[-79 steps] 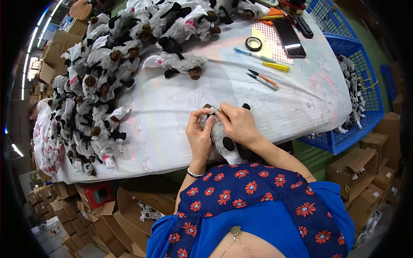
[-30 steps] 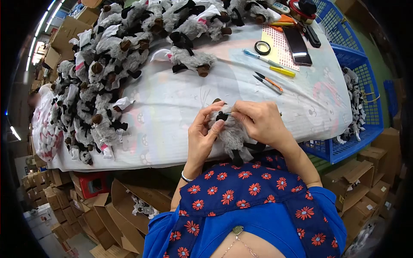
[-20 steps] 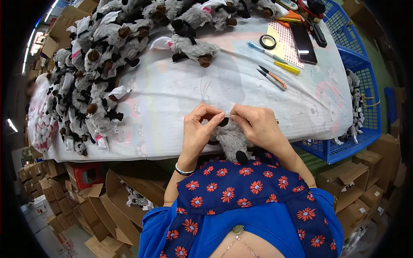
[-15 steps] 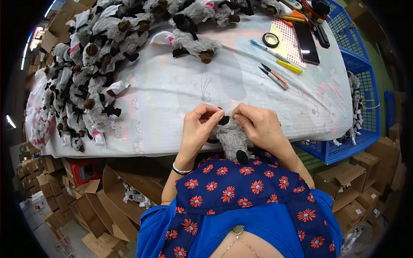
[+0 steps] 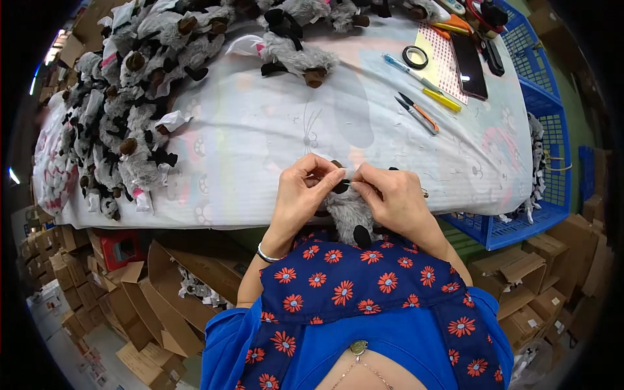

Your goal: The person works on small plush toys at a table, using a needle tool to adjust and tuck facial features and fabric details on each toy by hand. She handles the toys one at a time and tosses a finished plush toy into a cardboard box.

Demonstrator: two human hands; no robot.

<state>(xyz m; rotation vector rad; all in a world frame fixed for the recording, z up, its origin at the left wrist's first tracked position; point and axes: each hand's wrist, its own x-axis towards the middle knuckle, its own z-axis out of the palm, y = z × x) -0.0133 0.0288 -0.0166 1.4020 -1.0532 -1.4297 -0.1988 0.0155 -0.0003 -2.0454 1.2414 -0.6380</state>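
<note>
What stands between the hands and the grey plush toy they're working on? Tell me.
Nothing visible: the left hand and right hand are at the grey plush toy itself. The orange-and-black snips lie beyond, off to the right.

Both forearms reached up and inward from body, left forearm [image 5: 252, 281] and right forearm [image 5: 447, 250] slanting toward each other; wrists bent little; hands level, near each other, fingertips just apart; left hand [image 5: 299, 193] curled, thumb [image 5: 329, 184] and index finger meeting in pinch, back of hand outward; right hand [image 5: 398, 197] knuckles up, thumb and index finger pressed together, other fingers folded toward palm
</note>
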